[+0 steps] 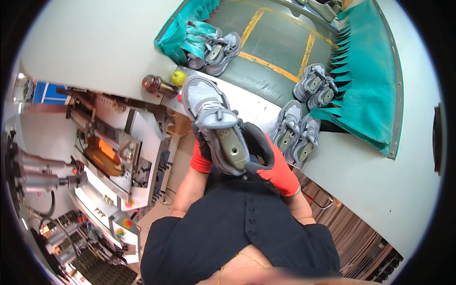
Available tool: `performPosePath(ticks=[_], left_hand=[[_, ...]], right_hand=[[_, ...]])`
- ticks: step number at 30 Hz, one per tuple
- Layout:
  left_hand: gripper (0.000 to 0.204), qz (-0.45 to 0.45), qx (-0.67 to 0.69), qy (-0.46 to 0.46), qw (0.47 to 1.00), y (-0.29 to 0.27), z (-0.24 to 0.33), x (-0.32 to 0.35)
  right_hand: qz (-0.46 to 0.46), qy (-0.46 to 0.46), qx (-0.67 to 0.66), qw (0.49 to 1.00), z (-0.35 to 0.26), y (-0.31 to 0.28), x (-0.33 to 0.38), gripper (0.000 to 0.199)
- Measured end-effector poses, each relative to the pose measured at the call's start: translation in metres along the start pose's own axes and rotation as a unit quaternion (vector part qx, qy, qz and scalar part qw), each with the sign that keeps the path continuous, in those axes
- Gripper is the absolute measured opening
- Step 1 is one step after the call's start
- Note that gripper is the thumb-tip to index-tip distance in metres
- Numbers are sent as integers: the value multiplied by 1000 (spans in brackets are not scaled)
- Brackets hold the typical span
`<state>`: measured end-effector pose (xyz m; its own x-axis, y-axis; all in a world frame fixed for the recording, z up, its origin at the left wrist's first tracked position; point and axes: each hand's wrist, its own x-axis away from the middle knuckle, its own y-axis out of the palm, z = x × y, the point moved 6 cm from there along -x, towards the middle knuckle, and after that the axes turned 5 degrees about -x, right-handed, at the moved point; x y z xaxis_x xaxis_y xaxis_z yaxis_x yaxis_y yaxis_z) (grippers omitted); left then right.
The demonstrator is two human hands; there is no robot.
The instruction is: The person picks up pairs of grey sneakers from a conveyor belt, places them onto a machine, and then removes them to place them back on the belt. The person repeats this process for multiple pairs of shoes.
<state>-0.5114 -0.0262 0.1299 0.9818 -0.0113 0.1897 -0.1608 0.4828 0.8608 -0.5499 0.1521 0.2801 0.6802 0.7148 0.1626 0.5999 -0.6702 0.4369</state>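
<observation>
One shoe between gloved fingers

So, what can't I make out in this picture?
All in the head view:
- Left hand's fingertips: mostly hidden behind the held gray sneaker.
- That sneaker's underside: turned away from the camera.
- Far-left sneaker: partly covered by teal curtain strips.
- Olive shoe-shaped pieces: cut off by the upper edge.
</observation>
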Motion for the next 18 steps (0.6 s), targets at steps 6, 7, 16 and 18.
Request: performPosePath(ticks=[6,7,16,18], left_hand=[[71,99,-176,-90,975,-29,0,-82],[69,68,-233,-108,964,-36,3,-98],[82,194,-664,65,719,-139,90,-234],[93,210,-733,26,646,-144,112,-267]], right_hand=[[240,30,-28,970,62,-80,-60,77],[250,5,-100,963,81,-99,-67,68],[505,-36,-146,850,107,-234,-128,50],[543,-45,32,838,119,-293,-133,55]])
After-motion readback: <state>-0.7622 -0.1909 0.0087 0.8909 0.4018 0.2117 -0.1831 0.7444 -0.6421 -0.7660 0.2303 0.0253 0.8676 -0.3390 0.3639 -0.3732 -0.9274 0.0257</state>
